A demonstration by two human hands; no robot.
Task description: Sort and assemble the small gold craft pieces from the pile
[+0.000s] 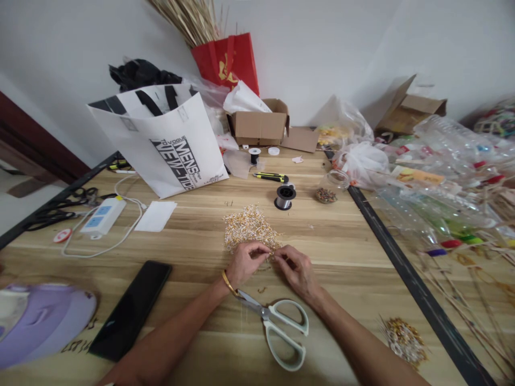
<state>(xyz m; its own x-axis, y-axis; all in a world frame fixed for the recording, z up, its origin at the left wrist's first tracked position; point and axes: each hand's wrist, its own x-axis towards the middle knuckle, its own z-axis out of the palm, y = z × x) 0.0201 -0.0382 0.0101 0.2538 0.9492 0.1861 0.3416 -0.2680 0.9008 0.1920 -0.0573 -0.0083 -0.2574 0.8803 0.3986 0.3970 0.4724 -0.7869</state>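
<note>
My left hand [248, 261], with a gold bangle [229, 283] at the wrist, is closed in a pinch at the near edge of a heap of small gold and clear beads [249, 228]. Facing it, my right hand [296, 268] also pinches thumb against fingers, its tips close to the left ones. Whatever lies between the fingertips is too small to make out. A few loose gold bits [262, 290] are on the wood just below the hands. Scissors with pale handles [267, 316] lie partly spread between my forearms.
Beyond the heap are a wire spool [284, 198], a yellow-black utility knife [270, 177] and a bead jar [332, 187]. Left are a phone [131, 310], a power strip [103, 216] and a white bag [161, 142]. Right are plastic bottles [418, 214] and a second gold-clear pile [404, 343].
</note>
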